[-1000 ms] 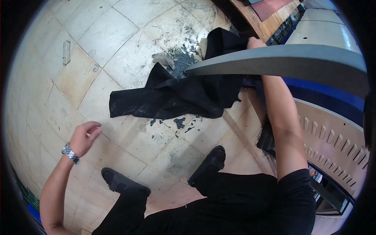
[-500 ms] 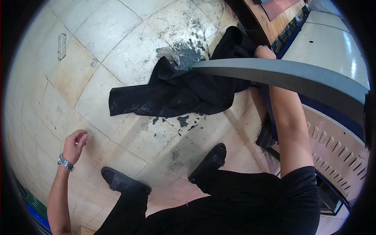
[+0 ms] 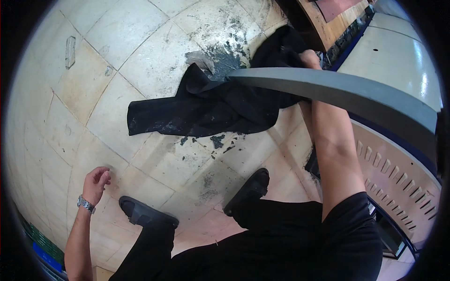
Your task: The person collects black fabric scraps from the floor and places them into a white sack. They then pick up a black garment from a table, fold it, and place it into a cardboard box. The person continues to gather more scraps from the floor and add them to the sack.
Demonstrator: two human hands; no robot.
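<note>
A black garment (image 3: 225, 110), probably a jacket or trousers, spreads across the tiled floor in folds, with pale dust marks on its lower edge. A grey curved bar (image 3: 337, 86) passes over it and hides part of it. Beyond the bar, my right hand (image 3: 309, 59) is closed on the garment's upper right end; some of its fingers are hidden. My left hand (image 3: 96, 182), with a metal watch at the wrist, hangs low at the left above the floor. Its fingers are loosely bent and apart, holding nothing.
Dark flakes (image 3: 217, 141) and a grey smeared patch (image 3: 227, 63) lie around the garment. A clear flat piece (image 3: 70, 52) is on the tiles at far left. At right stand a cream machine with a vented panel (image 3: 398, 173) and a wooden surface (image 3: 344, 18). My black shoes (image 3: 147, 213) are below.
My right hand has shifted slightly left and up, and the garment's upper right end has bunched and moved with it. My left hand has moved a little right and down.
</note>
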